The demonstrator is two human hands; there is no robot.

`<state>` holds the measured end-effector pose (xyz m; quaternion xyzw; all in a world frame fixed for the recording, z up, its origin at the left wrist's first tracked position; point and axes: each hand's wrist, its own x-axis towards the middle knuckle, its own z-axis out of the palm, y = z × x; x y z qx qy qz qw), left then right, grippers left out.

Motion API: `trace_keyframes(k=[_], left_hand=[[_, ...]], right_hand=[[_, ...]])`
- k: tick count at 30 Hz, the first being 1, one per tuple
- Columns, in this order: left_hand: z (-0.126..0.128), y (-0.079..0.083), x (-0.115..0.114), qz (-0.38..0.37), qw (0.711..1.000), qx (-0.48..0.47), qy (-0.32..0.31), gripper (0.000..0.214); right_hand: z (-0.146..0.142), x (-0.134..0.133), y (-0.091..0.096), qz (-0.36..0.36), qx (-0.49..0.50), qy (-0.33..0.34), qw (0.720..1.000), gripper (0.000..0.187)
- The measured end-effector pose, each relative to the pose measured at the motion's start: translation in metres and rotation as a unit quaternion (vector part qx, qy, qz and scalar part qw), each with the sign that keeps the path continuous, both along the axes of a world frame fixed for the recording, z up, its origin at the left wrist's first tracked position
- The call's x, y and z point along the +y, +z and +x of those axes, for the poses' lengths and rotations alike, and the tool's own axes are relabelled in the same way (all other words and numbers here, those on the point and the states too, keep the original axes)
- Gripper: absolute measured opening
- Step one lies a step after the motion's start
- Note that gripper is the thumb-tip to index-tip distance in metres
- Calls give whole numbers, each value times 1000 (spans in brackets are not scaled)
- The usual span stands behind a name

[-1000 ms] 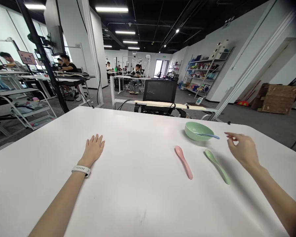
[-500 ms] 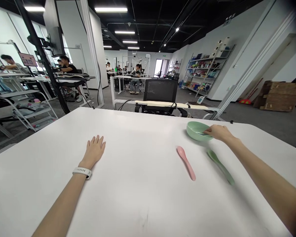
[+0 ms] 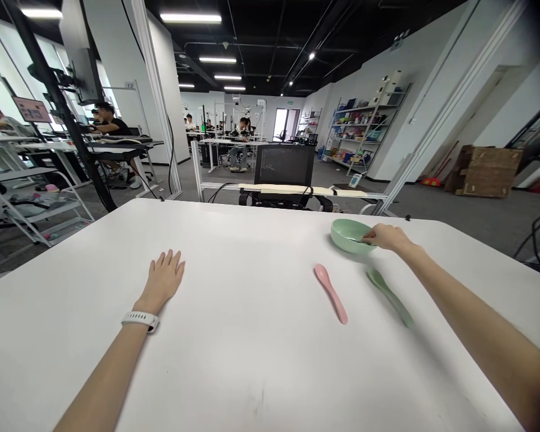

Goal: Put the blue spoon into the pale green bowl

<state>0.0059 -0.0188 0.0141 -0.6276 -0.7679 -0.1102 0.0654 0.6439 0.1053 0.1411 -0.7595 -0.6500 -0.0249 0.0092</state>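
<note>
My left hand [image 3: 164, 277] lies flat and open on the white table [image 3: 234, 336], holding nothing; a white watch is on its wrist. My right hand [image 3: 388, 236] reaches to the right rim of a pale green bowl [image 3: 347, 234], its fingers closed on the handle of a blue spoon [image 3: 356, 240] that rests in the bowl. A pink spoon [image 3: 330, 293] lies on the table in front of the bowl. A green spoon [image 3: 389, 296] lies to its right, under my right forearm's line.
Beyond the table's far edge stand a black monitor [image 3: 284, 165] on a low frame, desks with seated people at the left, metal racks, shelves along the right wall and a wooden crate [image 3: 485, 171].
My right hand moved left from above the table to the bowl's rim and closed on the blue spoon's handle. The left hand stayed flat; the view shifted slightly.
</note>
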Motion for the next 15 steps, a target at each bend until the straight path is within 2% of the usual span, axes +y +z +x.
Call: trace_keyframes(k=[4, 8, 12, 15], left_hand=[[-3, -2, 1, 0, 1000, -5, -8, 71], [-4, -3, 2, -1, 1000, -9, -17, 74], [-7, -7, 6, 7, 1000, -14, -15, 76], [-8, -9, 9, 18, 1000, -16, -15, 75]], right_hand=[[3, -9, 7, 60, 31, 0, 998, 26], [23, -38, 8, 145, 51, -23, 988, 47], [56, -88, -15, 225, 118, -98, 962, 50], [79, -129, -45, 231, 162, -154, 947, 48]])
